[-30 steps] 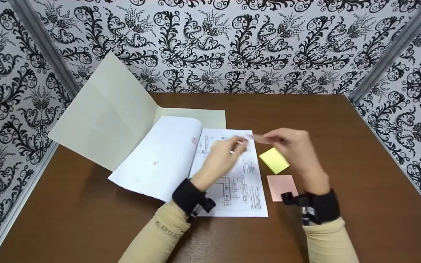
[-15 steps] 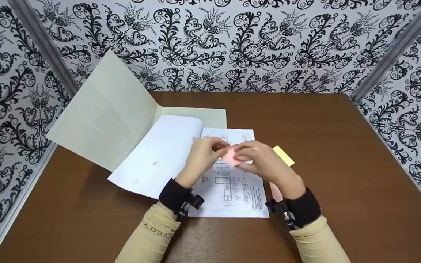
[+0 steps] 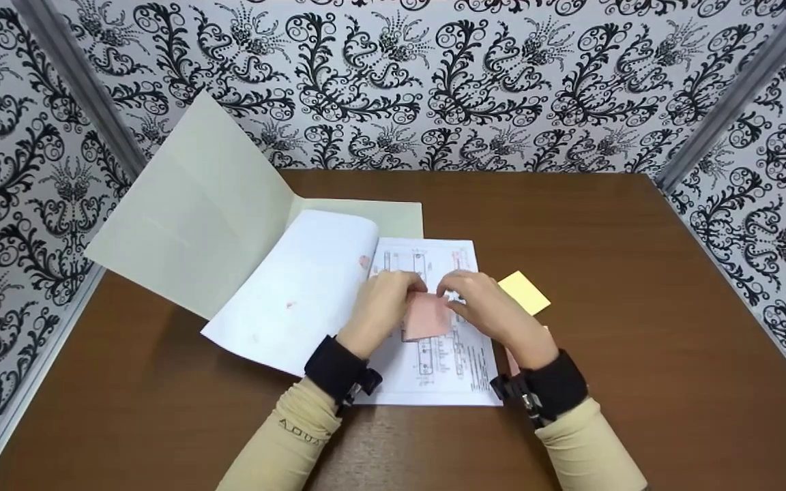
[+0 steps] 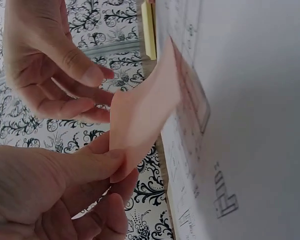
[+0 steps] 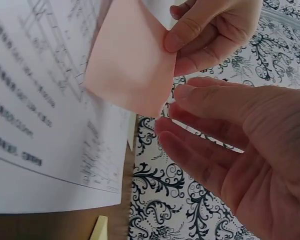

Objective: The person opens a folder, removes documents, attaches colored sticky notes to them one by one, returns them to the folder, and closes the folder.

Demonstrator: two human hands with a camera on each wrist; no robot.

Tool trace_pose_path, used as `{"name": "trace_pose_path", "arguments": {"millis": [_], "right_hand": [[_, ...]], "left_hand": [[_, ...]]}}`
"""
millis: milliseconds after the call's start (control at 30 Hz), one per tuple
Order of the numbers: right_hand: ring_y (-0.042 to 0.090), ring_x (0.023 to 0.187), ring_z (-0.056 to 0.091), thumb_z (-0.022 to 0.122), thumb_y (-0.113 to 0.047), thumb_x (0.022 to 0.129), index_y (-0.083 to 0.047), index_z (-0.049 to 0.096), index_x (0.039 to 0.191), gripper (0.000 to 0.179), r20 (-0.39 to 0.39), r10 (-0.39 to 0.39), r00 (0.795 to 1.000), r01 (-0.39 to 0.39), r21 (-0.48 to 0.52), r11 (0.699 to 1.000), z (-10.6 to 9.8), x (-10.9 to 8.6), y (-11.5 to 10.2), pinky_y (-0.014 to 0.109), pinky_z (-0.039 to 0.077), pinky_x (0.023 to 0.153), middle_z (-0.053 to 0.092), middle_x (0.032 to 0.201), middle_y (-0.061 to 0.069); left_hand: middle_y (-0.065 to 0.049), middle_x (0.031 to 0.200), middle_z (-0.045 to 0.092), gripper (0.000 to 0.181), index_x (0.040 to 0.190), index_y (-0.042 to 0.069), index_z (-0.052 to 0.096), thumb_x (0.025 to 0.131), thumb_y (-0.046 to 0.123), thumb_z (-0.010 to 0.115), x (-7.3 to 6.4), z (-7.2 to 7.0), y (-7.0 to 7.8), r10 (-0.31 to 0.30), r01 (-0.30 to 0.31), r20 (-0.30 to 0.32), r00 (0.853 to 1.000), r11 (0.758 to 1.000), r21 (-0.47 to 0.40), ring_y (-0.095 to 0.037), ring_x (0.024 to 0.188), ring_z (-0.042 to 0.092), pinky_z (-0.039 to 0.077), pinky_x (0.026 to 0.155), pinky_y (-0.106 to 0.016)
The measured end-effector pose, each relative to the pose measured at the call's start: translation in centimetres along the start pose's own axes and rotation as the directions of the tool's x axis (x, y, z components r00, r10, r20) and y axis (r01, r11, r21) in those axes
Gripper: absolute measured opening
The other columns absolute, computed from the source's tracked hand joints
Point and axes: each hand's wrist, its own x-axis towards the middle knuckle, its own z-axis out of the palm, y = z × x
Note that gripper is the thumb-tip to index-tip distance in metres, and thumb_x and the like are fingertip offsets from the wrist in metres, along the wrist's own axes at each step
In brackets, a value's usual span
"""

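A single pink sticky note (image 3: 427, 319) stands tilted over a printed technical drawing (image 3: 461, 368), its lower edge at or near the paper. My left hand (image 3: 381, 300) pinches its upper left corner between thumb and fingers, as the left wrist view shows of the note (image 4: 142, 117). Beside the opposite corner is my right hand (image 3: 492, 310). In the right wrist view, the right hand's thumb and fingers (image 5: 205, 102) are spread apart around the note's edge without gripping it; whether a fingertip touches it I cannot tell.
An open cream folder (image 3: 192, 211) stands behind turned white pages (image 3: 297, 293) on the left. A yellow sticky note pad (image 3: 525, 292) lies right of the drawing, and a pink pad (image 3: 512, 361) is mostly hidden by my right wrist. Patterned walls (image 3: 393, 82) enclose the brown table (image 3: 638, 307).
Both hands have come together over the drawing with the pink note, then lowered it towards the page. My right hand has let go of the note; the left still holds it. The yellow pad shifted slightly right.
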Motion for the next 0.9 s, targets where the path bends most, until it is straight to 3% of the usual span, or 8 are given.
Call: {"name": "trace_pose_path", "arguments": {"millis": [167, 433, 700, 900], "right_hand": [[0.029, 0.1, 0.07, 0.068, 0.004, 0.088, 0.001, 0.072, 0.103, 0.016, 0.088, 0.014, 0.996, -0.014, 0.001, 1.0, 0.7, -0.1, 0.4, 0.042, 0.057, 0.088, 0.075, 0.103, 0.013], [0.028, 0.092, 0.072, 0.066, 0.005, 0.088, 0.002, 0.074, 0.1, 0.014, 0.113, -0.001, 0.994, 0.003, -0.02, 1.0, 1.4, -0.1, 0.5, 0.04, 0.058, 0.082, 0.076, 0.098, 0.014], [0.028, 0.09, 0.069, 0.062, 0.004, 0.09, 0.001, 0.072, 0.101, 0.016, 0.142, 0.044, 0.989, -0.035, -0.066, 0.997, 1.7, 0.0, 0.1, 0.042, 0.057, 0.082, 0.074, 0.097, 0.015], [0.024, 0.075, 0.066, 0.057, 0.005, 0.09, 0.0, 0.072, 0.089, 0.016, 0.119, -0.038, 0.992, 0.048, -0.081, 0.996, 2.0, 0.2, 0.2, 0.037, 0.056, 0.07, 0.07, 0.082, 0.01]], "left_hand": [[-0.001, 0.101, 0.078, 0.018, 0.099, 0.017, 0.078, 0.093, 0.009, 0.064, -0.1, 0.5, 0.1, 0.009, -0.011, 0.025, 1.0, 0.998, 0.066, -0.023, 0.095, 0.074, 0.06, 0.078, -0.037], [-0.009, 0.102, 0.077, 0.019, 0.103, 0.011, 0.076, 0.091, 0.004, 0.064, -0.1, 1.4, 0.2, 0.022, -0.031, 0.082, 0.996, 0.993, 0.111, -0.029, 0.094, 0.074, 0.06, 0.081, -0.039], [-0.012, 0.097, 0.077, 0.017, 0.103, 0.007, 0.074, 0.091, 0.001, 0.064, -0.6, 1.3, 0.3, 0.039, -0.048, 0.073, 0.997, 0.99, 0.131, -0.029, 0.088, 0.074, 0.061, 0.076, -0.038], [-0.013, 0.095, 0.077, 0.016, 0.101, 0.007, 0.074, 0.091, 0.001, 0.062, -0.7, 1.3, 0.2, 0.05, -0.06, 0.07, 0.996, 0.987, 0.15, -0.03, 0.086, 0.074, 0.061, 0.075, -0.038]]}}
